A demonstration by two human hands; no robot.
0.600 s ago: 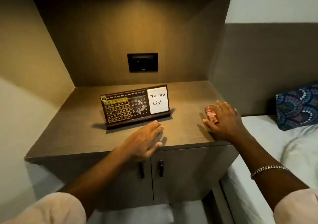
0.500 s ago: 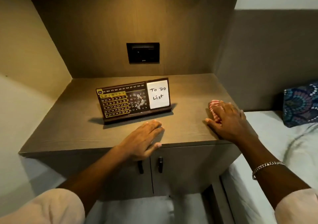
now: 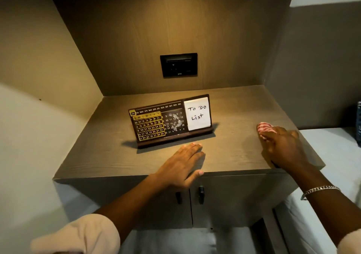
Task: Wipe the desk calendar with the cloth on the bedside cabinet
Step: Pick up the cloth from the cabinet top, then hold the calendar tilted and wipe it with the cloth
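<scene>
A dark desk calendar [image 3: 156, 125] with a white "To Do List" note leans upright on the middle of the bedside cabinet top [image 3: 101, 156]. Whitish smudges mark its right date block. My left hand [image 3: 181, 166] lies flat on the cabinet top just in front of the calendar, fingers together, holding nothing. To the right, my right hand [image 3: 283, 146] is closed over a red-and-white striped cloth [image 3: 265, 128] that rests on the cabinet near its right edge; only the cloth's far end shows.
A black wall socket [image 3: 178, 64] sits in the niche's back panel. Niche walls close in on the left and back. Two door handles [image 3: 201, 192] are below the front edge. A bed with white sheets [image 3: 332, 146] lies right of the cabinet.
My right hand has closed tighter around the striped cloth. The camera has tilted, so the cabinet sits lower in view. My left hand stays flat in front of the calendar.
</scene>
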